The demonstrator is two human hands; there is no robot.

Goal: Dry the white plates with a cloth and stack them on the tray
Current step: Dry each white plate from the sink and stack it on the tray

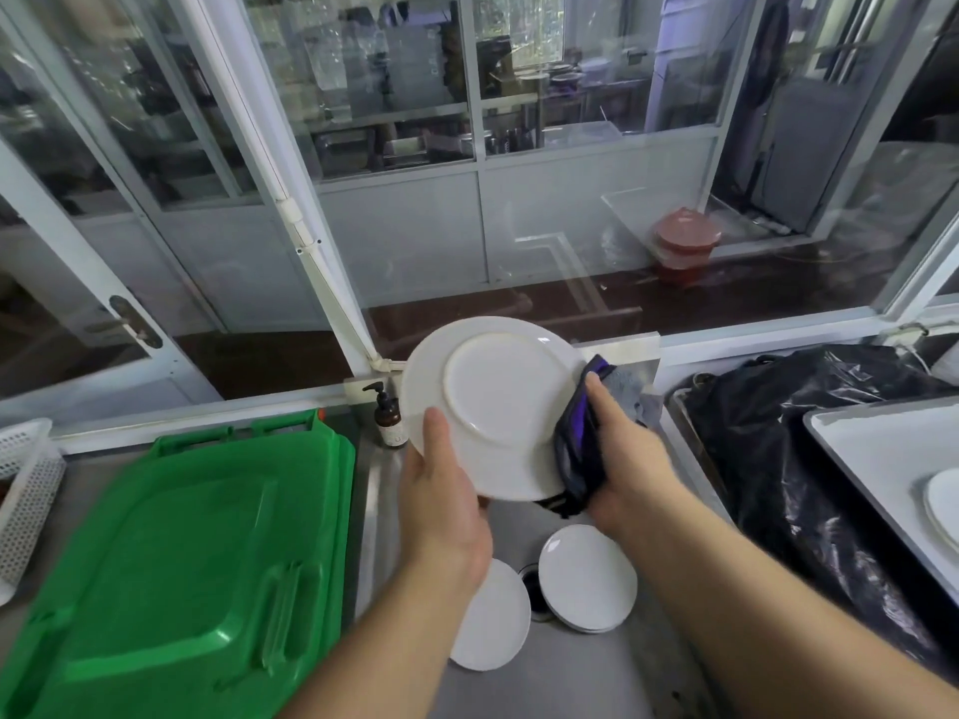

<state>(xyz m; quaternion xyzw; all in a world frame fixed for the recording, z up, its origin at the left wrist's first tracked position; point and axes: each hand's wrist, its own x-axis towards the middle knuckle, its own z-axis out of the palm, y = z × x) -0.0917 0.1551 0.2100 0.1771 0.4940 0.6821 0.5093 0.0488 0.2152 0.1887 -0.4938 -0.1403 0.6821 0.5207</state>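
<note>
A white plate [495, 402] is held up over the steel sink [581, 677] with its underside facing me. My left hand [443, 505] grips its lower left rim, thumb on the underside. My right hand [620, 454] holds a dark purple and grey cloth [578, 443] against the plate's right rim. Down in the sink lie more white plates: one [493, 620] partly under my left wrist and a small stack [586, 578] to its right. At the far right a pale tray [851, 459] carries a white plate [944, 500], cut off by the frame edge.
Green plastic lids [181, 557] cover the counter at left, with a white perforated basket [23, 490] beyond. A brown pump bottle [388, 415] stands at the back of the sink. A black plastic bag [794, 459] lies between sink and tray. Glass panels stand behind.
</note>
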